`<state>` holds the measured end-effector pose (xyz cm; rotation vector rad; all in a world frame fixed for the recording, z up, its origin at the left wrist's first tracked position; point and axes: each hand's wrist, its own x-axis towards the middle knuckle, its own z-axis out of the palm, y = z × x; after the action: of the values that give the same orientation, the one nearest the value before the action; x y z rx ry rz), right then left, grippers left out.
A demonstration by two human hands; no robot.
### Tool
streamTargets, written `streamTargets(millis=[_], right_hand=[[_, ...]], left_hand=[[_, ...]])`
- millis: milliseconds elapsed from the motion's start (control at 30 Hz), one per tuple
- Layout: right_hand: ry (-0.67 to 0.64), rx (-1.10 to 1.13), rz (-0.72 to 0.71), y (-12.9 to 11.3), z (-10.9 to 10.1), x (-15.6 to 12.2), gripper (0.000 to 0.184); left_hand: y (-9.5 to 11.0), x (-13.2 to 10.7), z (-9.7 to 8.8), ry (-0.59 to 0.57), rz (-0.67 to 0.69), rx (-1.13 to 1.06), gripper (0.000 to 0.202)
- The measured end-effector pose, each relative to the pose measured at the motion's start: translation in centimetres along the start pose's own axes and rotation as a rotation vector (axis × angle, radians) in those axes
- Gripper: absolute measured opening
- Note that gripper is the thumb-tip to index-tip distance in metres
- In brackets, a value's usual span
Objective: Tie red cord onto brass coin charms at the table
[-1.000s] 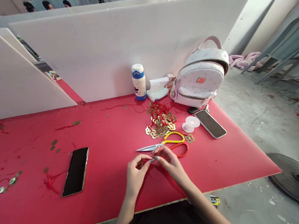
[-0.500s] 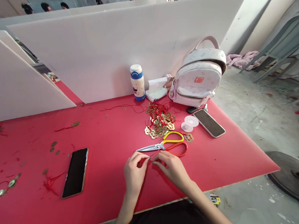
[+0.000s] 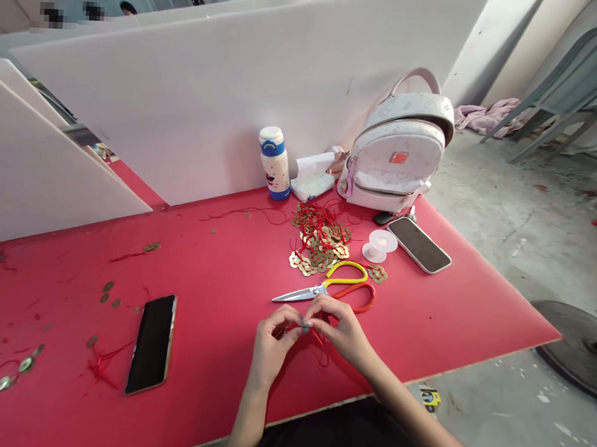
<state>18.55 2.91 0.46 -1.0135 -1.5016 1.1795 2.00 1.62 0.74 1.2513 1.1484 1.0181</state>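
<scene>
My left hand (image 3: pixel 271 345) and my right hand (image 3: pixel 340 329) meet just above the red table (image 3: pixel 216 272), fingertips pinched together on a thin red cord (image 3: pixel 317 338). A loop of the cord hangs below my right fingers. Directly beyond my hands lie scissors (image 3: pixel 325 291) with one yellow and one orange handle, blades pointing left. Behind them sits a pile of brass coins tied with red cord (image 3: pixel 321 241).
A black phone (image 3: pixel 152 342) lies left of my hands; a second phone (image 3: pixel 420 244) and a white spool (image 3: pixel 381 245) lie at the right. A white backpack (image 3: pixel 397 155), a bottle (image 3: pixel 274 163) and a tissue pack (image 3: pixel 313 183) stand by the white partition. Loose coins (image 3: pixel 4 381) lie scattered at the far left.
My hands have stayed in the same spot, fingers shifting on the cord. A loop of cord now hangs lower beneath my right hand.
</scene>
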Motion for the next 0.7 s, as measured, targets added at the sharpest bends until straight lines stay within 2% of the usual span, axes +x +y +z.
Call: streamTargets(millis=[200, 367, 467, 567, 700], right_hand=[[0.073, 0.017, 0.086, 0.3, 0.7, -0.6, 0.030], [0.088, -0.011, 0.090, 0.6, 0.7, -0.7, 0.028], [0.050, -0.050, 0.076, 0.6, 0.9, -0.8, 0.030], [0.000, -0.098, 0.046, 0.8, 1.2, -1.0, 0.033], [-0.042, -0.182, 0.030, 0.9, 1.1, -1.1, 0.035]], left_hand=[[-0.2, -0.3, -0.4, -0.004, 0.007, -0.016, 0.022], [-0.2, -0.6, -0.4, 0.081, 0.043, 0.006, 0.023], [-0.2, -0.8, -0.2, 0.153, 0.056, 0.015, 0.023], [-0.6, -0.9, -0.1, 0.218, 0.015, 0.015, 0.021], [-0.9, -1.0, -0.2, 0.236, 0.021, 0.047, 0.016]])
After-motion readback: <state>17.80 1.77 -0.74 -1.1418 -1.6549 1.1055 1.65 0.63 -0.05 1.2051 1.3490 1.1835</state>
